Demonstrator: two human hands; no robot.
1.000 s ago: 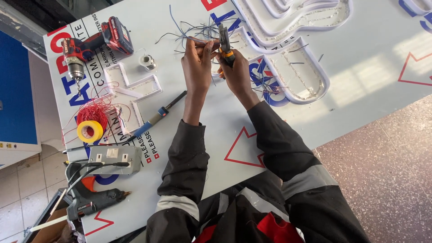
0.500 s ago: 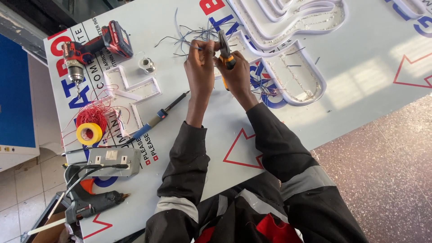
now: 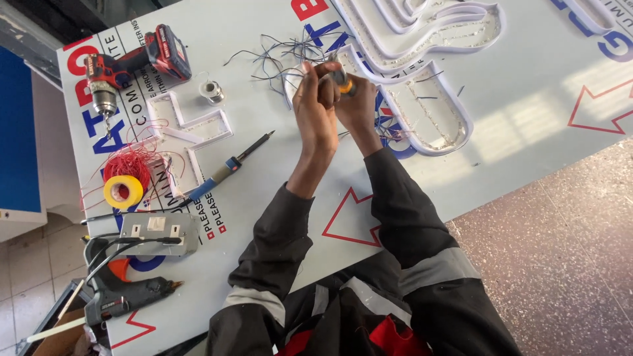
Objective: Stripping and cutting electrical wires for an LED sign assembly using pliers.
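Lying across a pale printed sign panel [image 3: 527, 86] used as a worktop, with speckled floor [image 3: 560, 250] at one side and tiles at the other: one red cordless drill [image 3: 135, 66], one small solder spool [image 3: 211, 90], one soldering iron [image 3: 227, 165], one yellow tape roll [image 3: 123, 192] on a tangle of red wire [image 3: 135, 165], one grey socket box [image 3: 157, 233], one glue gun [image 3: 125, 296], and white channel letters [image 3: 422, 72]. Held close together above the panel beside the largest letter, left hand [image 3: 315, 109] pinching loose thin wires [image 3: 290, 53], right hand [image 3: 356, 105] closed around an orange-handled tool [image 3: 341, 80], sleeves blocking part of the panel.
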